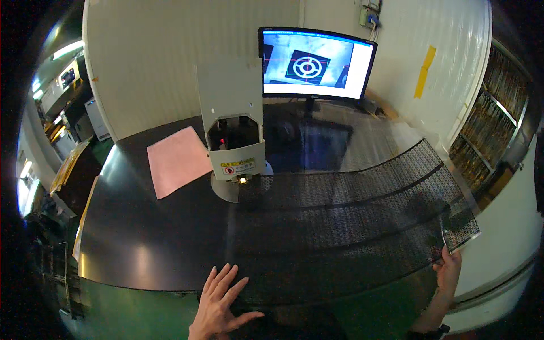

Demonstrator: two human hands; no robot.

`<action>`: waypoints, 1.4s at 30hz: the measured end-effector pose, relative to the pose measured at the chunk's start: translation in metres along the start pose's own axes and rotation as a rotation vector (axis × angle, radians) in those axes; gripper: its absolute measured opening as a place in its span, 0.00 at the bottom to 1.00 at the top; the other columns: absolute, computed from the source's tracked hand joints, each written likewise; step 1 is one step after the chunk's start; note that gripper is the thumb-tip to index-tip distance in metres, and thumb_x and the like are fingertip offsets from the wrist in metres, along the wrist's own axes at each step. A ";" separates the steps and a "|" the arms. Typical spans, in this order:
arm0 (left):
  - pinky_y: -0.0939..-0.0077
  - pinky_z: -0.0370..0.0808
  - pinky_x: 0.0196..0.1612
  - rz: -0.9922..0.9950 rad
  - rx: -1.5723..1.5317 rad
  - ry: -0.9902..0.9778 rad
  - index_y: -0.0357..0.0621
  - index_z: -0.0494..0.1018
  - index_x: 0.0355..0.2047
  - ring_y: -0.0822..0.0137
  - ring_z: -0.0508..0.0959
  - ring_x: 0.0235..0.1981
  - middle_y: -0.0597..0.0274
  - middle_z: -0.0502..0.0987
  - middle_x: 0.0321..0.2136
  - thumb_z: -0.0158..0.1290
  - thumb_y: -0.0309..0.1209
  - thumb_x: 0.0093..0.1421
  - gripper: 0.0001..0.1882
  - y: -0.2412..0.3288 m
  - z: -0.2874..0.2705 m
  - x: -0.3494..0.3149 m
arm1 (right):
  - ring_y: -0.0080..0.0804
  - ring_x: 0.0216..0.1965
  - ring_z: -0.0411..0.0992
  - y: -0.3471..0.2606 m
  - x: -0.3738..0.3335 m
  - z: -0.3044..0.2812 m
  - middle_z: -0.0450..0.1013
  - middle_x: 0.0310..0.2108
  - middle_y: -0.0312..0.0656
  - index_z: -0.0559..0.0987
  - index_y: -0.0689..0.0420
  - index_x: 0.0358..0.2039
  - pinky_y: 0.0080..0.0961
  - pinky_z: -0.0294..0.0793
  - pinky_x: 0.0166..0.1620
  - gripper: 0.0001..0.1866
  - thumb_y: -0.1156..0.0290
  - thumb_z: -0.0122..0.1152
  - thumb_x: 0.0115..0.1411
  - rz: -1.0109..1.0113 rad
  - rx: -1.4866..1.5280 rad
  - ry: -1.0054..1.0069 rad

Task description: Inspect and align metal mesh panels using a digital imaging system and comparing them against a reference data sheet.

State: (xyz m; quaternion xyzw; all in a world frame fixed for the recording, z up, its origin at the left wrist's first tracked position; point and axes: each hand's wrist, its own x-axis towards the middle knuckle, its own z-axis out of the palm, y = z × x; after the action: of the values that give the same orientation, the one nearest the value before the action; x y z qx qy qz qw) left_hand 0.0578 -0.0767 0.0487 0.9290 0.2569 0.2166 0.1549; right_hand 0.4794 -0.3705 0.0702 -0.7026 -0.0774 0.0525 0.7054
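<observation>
A large dark, see-through film sheet point(362, 212) with fine repeating patterns in bands lies over the right half of the dark tabletop. Its far left part reaches the round light plate below a white machine head point(233, 133), where a small lamp glows. My right hand point(449, 271) pinches the sheet's near right edge, thumb and fingers closed on it. By the table's front edge, my left hand point(221, 300) is open with fingers spread, fingertips at the dark surface. Whether those fingertips touch film or tabletop I cannot tell.
A monitor point(309, 65) at the back shows a magnified ring mark with crossing lines. Left of the machine lies a pink sheet point(178, 161) on the black table point(141, 232). White panels point(153, 62) enclose the back, and a rack point(490, 119) stands at far right.
</observation>
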 end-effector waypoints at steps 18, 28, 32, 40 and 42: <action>0.65 0.68 0.53 0.143 -0.640 0.354 0.33 0.51 0.59 0.63 0.71 0.49 0.47 0.67 0.51 0.65 0.35 0.46 0.46 0.000 -0.188 0.092 | 0.24 0.45 0.66 -0.182 0.133 0.147 0.66 0.48 0.39 0.61 0.60 0.57 0.19 0.64 0.45 0.26 0.64 0.51 0.61 -0.657 0.366 -0.829; 0.77 0.75 0.29 -0.248 -0.673 0.908 0.37 0.72 0.42 0.70 0.77 0.34 0.62 0.76 0.34 0.48 0.38 0.62 0.16 -0.044 -0.238 0.005 | 0.31 0.41 0.73 -0.256 -0.049 0.264 0.70 0.47 0.46 0.56 0.53 0.61 0.22 0.73 0.38 0.37 0.50 0.56 0.57 -0.856 0.107 -1.113; 0.74 0.73 0.37 -0.379 -0.602 1.256 0.38 0.69 0.48 0.69 0.75 0.40 0.60 0.74 0.42 0.46 0.40 0.63 0.20 -0.090 -0.233 -0.085 | 0.35 0.43 0.73 -0.196 -0.062 0.230 0.69 0.49 0.51 0.59 0.60 0.58 0.25 0.74 0.38 0.36 0.52 0.56 0.56 -0.695 -0.076 -1.392; 0.74 0.72 0.41 -0.699 -0.621 1.455 0.44 0.53 0.60 0.67 0.73 0.43 0.55 0.69 0.49 0.45 0.28 0.63 0.26 -0.061 -0.109 -0.175 | 0.37 0.50 0.68 -0.045 -0.103 0.187 0.65 0.53 0.48 0.59 0.57 0.59 0.28 0.68 0.52 0.34 0.72 0.62 0.53 -0.524 -0.452 -2.132; 0.74 0.72 0.41 -0.755 -0.543 1.408 0.44 0.53 0.60 0.67 0.73 0.43 0.56 0.68 0.49 0.44 0.26 0.62 0.26 -0.081 -0.078 -0.228 | 0.39 0.50 0.68 -0.013 -0.116 0.184 0.66 0.51 0.48 0.56 0.53 0.61 0.29 0.68 0.52 0.34 0.70 0.60 0.56 -0.370 -0.376 -2.060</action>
State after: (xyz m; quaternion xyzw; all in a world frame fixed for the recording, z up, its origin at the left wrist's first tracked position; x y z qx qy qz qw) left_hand -0.1896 -0.1200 0.0097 0.3596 0.5259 0.7330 0.2384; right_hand 0.3310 -0.2109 0.0788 -0.3945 -0.7497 0.5010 0.1769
